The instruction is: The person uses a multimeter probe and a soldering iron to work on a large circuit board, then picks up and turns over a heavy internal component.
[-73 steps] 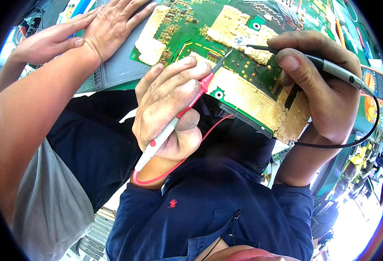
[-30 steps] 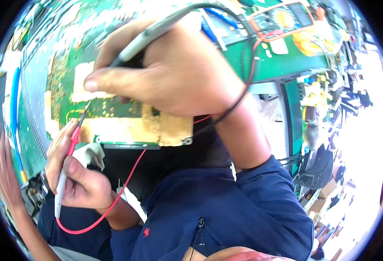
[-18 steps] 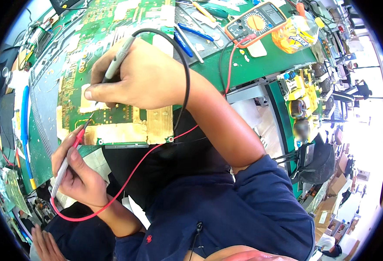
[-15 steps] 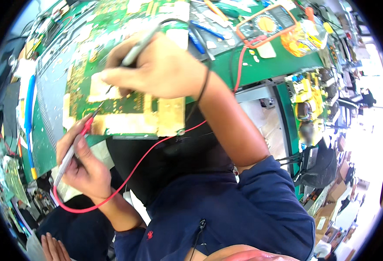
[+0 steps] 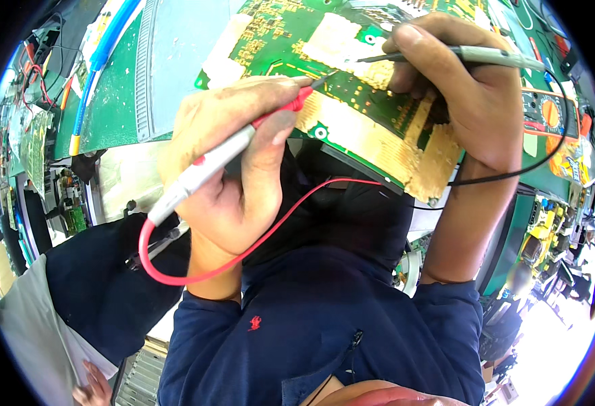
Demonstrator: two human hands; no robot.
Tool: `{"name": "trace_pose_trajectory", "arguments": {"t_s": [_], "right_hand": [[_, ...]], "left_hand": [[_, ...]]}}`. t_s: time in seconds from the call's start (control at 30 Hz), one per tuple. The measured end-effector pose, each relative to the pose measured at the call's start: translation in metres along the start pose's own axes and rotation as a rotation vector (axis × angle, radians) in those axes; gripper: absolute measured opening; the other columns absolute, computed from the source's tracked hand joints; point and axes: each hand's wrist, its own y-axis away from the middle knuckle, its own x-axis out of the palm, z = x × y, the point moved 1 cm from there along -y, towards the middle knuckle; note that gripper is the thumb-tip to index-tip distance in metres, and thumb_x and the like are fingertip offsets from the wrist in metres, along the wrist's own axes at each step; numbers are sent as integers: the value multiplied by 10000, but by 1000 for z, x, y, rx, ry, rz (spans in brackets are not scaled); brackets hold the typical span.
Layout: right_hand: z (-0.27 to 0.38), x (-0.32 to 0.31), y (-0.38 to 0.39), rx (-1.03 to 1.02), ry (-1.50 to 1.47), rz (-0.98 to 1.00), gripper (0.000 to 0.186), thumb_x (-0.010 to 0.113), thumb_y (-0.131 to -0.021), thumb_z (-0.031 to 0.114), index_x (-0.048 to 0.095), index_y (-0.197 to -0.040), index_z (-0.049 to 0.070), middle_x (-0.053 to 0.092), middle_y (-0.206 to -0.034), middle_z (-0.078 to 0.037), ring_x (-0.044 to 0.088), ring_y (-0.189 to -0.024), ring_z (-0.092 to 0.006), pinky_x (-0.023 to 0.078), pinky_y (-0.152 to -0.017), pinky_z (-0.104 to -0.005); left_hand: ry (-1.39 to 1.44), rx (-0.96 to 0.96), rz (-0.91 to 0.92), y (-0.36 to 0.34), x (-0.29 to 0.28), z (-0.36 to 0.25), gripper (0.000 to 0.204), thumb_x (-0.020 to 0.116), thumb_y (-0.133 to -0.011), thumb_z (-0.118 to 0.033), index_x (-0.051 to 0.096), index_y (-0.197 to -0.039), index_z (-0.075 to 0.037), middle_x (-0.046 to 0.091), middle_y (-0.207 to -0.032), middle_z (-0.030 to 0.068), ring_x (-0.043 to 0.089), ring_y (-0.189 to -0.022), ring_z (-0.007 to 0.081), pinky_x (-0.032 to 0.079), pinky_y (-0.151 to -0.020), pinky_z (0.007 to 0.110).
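Note:
A large green circuit board [image 5: 377, 101], partly covered with tan patches, lies at the front edge of the bench. My left hand [image 5: 226, 162] is closed in a pen grip round the red test probe [image 5: 204, 166], whose metal tip points at the board's middle. From the right, my right hand [image 5: 476, 95] pinches the black test probe [image 5: 490, 55], its grey barrel lying across the hand. That probe's tip is over a pale patch, a little right of the red one's. Whether either tip touches the board, I cannot tell. A red lead and a black lead trail from the probes.
An orange-rimmed multimeter [image 5: 549, 114] is at the right, beside a yellow plastic packet [image 5: 573, 166]. A grey mat [image 5: 175, 57] and a blue stick-like tool [image 5: 108, 44] lie at the left. Another person's hand [image 5: 94, 384] shows at the lower left.
The view has swung, so the board and multimeter appear farther right and the board slanted. Both hands keep their probes; my left hand looks larger and now reaches over the board's near left part.

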Motion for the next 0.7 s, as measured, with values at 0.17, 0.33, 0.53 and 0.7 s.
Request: {"name": "trace_pose_trajectory", "arguments": {"t_s": [0.17, 0.33, 0.53, 0.7], "right_hand": [[1, -1, 2, 49, 6, -32, 178, 643, -870, 167, 691, -863, -4, 631, -646, -45, 570, -570, -84, 398, -532, -201], [0, 3, 2, 59, -3, -85, 190, 658, -850, 176, 691, -860, -11, 636, -653, -54, 569, -566, -89, 386, -537, -194], [-2, 2, 2, 76, -13, -71, 211, 665, -841, 194, 688, -856, -16, 628, -645, -55, 564, -569, -86, 376, -535, -194], [-1, 1, 1, 63, 4, -52, 219, 669, -840, 197, 685, -850, -21, 617, -634, -55, 556, -562, -90, 373, -534, -197]], "left_hand": [[42, 63, 39, -1, 3, 5, 244, 554, -940, -167, 589, -964, 74, 673, -909, 245, 675, -875, 317, 512, -835, 376], [65, 79, 52, -2, 4, 9, 309, 552, -952, -243, 567, -964, 65, 671, -883, 257, 672, -860, 332, 512, -829, 391], [60, 72, 53, -2, 4, 10, 340, 555, -951, -279, 561, -961, 60, 674, -867, 258, 673, -855, 336, 508, -833, 404], [15, 52, 60, 0, 4, 8, 338, 553, -951, -282, 561, -961, 55, 675, -871, 260, 671, -866, 339, 502, -847, 412]]}}
